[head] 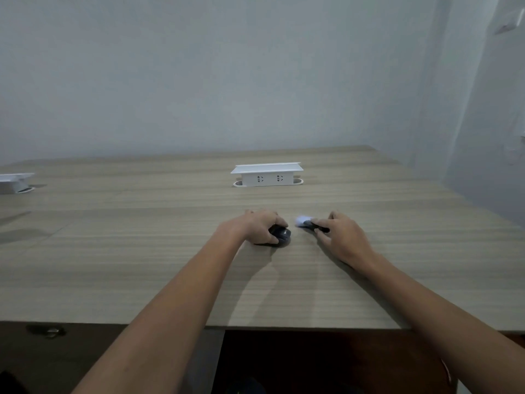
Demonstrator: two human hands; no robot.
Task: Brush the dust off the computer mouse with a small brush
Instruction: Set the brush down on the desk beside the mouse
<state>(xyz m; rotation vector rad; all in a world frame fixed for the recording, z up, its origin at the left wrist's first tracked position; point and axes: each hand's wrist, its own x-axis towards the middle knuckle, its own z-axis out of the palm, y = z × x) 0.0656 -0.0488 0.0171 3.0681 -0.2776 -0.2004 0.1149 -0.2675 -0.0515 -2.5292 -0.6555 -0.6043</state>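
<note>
The computer mouse, small and black, sits on the desk a little right of the frame's centre. The left hand is clamped over it, fingers wrapped across the far side and thumb along the near edge, so only the right part of its shell shows. Just to the right, close to the mouse but not touching it, the right hand is pinched shut on the dark handle of a small brush. The brush lies low over the wood with its pale, blurred bristles pointing left toward the mouse; whether the bristles touch the desk I cannot tell.

Nothing lies between brush and mouse but a strip of bare wood. Both forearms reach up from the lower edge of the frame, and soft shadows fall under them.

Further back, above the hands in the middle of the frame, a white socket box stands up from the desk, showing two outlets on its front face under a flat lid. A second white box of the same kind is cut off at the left edge.

The desk is pale wood with a streaky grain running across. Its near edge crosses the lower part of the frame, and below it the space is dark. Behind the desk is a plain grey-white wall, meeting a side wall at the upper right, where a light fitting is mounted near the corner.
</note>
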